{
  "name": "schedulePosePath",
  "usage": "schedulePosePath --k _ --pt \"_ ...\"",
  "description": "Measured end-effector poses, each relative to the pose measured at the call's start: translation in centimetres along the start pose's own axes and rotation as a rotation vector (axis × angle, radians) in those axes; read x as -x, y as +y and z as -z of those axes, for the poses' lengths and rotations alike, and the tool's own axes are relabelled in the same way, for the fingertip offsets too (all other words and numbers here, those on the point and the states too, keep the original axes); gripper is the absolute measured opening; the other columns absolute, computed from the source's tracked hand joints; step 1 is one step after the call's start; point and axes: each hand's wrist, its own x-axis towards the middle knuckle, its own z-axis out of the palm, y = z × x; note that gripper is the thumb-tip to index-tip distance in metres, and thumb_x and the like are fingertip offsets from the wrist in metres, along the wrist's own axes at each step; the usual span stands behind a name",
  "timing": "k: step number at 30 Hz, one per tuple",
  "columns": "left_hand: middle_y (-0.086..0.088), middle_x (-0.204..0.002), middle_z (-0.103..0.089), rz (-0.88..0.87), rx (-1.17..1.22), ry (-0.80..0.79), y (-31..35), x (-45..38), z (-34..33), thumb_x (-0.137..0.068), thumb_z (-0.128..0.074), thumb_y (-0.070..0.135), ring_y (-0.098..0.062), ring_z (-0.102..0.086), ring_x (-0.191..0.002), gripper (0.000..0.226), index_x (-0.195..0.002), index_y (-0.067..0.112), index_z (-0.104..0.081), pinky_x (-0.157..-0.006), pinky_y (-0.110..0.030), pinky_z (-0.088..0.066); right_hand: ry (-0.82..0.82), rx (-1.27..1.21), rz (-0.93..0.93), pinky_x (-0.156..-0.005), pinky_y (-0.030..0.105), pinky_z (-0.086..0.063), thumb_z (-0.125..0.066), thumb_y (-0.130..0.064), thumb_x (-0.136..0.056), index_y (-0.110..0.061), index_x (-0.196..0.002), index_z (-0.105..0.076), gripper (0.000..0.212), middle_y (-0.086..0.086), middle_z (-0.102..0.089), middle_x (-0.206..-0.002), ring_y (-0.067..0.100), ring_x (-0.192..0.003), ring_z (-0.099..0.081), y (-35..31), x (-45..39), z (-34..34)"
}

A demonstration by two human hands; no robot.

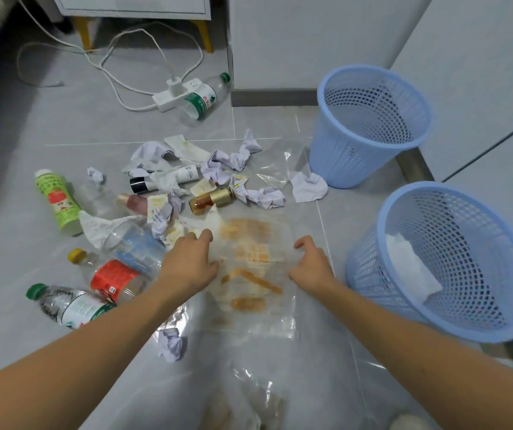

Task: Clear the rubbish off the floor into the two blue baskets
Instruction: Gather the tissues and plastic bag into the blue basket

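Note:
A clear plastic bag with orange print (253,259) lies flat on the grey floor between my hands. My left hand (190,263) grips its left edge with curled fingers, and my right hand (311,265) grips its right edge the same way. Two blue mesh baskets stand to the right. The far basket (335,156) holds nothing I can see, while the near basket (373,274) has white paper in it. Crumpled paper (236,159), a brown bottle with a gold cap (211,200) and a white tube (168,178) lie beyond the bag.
Several plastic bottles lie at the left: a green one (58,200), a red-labelled one (112,279) and a green-capped one (69,304). A paper ball (171,344) sits near my left forearm. A power strip (171,96) with cables and another bottle (204,99) lie further back.

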Motion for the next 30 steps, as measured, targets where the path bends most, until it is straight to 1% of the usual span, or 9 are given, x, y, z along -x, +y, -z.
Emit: schedulePosePath --k 3,6,12,16,18,22,25,27,30 --pt "-0.007 -0.111 -0.058 -0.006 0.061 -0.02 -0.7 -0.1 3.1 -0.084 -0.07 0.036 -0.027 -0.058 -0.105 0.057 -0.134 0.022 -0.047 -0.081 -0.04 -0.053 -0.048 0.043 0.068 -0.063 0.028 -0.046 -0.064 -0.013 -0.068 -0.038 -0.117 -0.046 0.058 0.007 -0.05 -0.107 0.023 -0.084 -0.057 -1.5 0.7 2.2" --pt "-0.001 -0.099 -0.06 -0.058 0.166 -0.014 -1.2 0.8 7.8 -0.081 -0.078 0.028 -0.019 -0.06 -0.089 0.054 -0.129 0.022 -0.054 -0.072 -0.033 -0.048 -0.047 0.085 0.141 -0.067 0.025 -0.048 -0.067 -0.004 -0.074 -0.036 -0.124 -0.051 0.061 0.003 -0.045 -0.11 0.018 -0.082 -0.058 -4.2 1.8 5.3" --pt "0.01 -0.083 -0.052 -0.196 0.178 0.233 -2.2 2.8 16.6 -0.075 -0.086 0.02 -0.016 -0.053 -0.081 0.052 -0.122 0.02 -0.064 -0.072 -0.035 -0.044 0.039 0.109 0.37 -0.081 0.028 -0.051 -0.077 -0.006 -0.072 -0.033 -0.124 -0.057 0.062 -0.002 -0.047 -0.108 0.017 -0.091 -0.063 -10.2 4.9 10.9" --pt "0.01 -0.076 -0.054 -0.281 0.243 0.428 -2.7 3.7 18.6 -0.075 -0.088 0.017 -0.012 -0.054 -0.072 0.031 -0.103 0.017 -0.074 -0.065 -0.027 -0.04 0.17 0.123 0.518 -0.069 0.013 -0.043 -0.086 -0.01 -0.072 -0.028 -0.106 -0.071 0.041 -0.004 -0.057 -0.088 0.009 -0.074 -0.06 -11.9 5.1 13.4" --pt "0.006 -0.076 -0.055 -0.318 0.266 0.479 -2.6 4.1 18.0 -0.078 -0.087 0.019 -0.013 -0.054 -0.072 0.019 -0.094 0.017 -0.075 -0.064 -0.025 -0.036 0.233 0.126 0.58 -0.068 0.015 -0.04 -0.085 -0.013 -0.075 -0.026 -0.092 -0.075 0.024 -0.004 -0.059 -0.079 0.006 -0.071 -0.058 -11.9 4.9 13.5" --pt "0.002 -0.093 -0.061 -0.314 0.429 0.43 -2.6 4.0 18.0 -0.083 -0.083 0.027 -0.019 -0.058 -0.088 0.014 -0.087 0.022 -0.071 -0.077 -0.035 -0.044 0.191 0.201 0.628 -0.072 0.029 -0.042 -0.082 -0.018 -0.081 -0.029 -0.075 -0.067 0.019 -0.004 -0.055 -0.081 0.013 -0.077 -0.056 -11.8 4.5 13.3" --pt "-0.001 -0.083 -0.076 -0.297 0.7 0.292 -1.9 4.2 19.1 -0.089 -0.078 0.023 -0.023 -0.073 -0.082 0.012 -0.086 0.015 -0.07 -0.081 -0.041 -0.055 0.082 0.367 0.661 -0.078 0.037 -0.048 -0.082 -0.027 -0.081 -0.027 -0.073 -0.062 0.021 -0.007 -0.058 -0.094 0.017 -0.089 -0.056 -12.8 5.0 13.5" --pt "-0.008 -0.077 -0.077 -0.261 0.837 0.243 -1.0 4.5 19.5 -0.091 -0.074 0.013 -0.026 -0.075 -0.073 0.013 -0.086 0.004 -0.067 -0.073 -0.039 -0.057 0.035 0.432 0.694 -0.072 0.039 -0.049 -0.081 -0.032 -0.08 -0.021 -0.068 -0.054 0.031 -0.007 -0.056 -0.077 0.016 -0.075 -0.054 -13.9 5.5 13.2" --pt "-0.01 -0.075 -0.076 -0.259 0.868 0.195 0.3 4.6 19.7 -0.091 -0.074 0.01 -0.03 -0.074 -0.068 0.016 -0.084 0.0 -0.063 -0.063 -0.042 -0.056 -0.069 0.35 0.74 -0.057 0.032 -0.034 -0.081 -0.027 -0.081 -0.021 -0.062 -0.038 0.048 -0.006 -0.04 -0.058 0.009 -0.056 -0.038 -15.7 6.9 11.9"
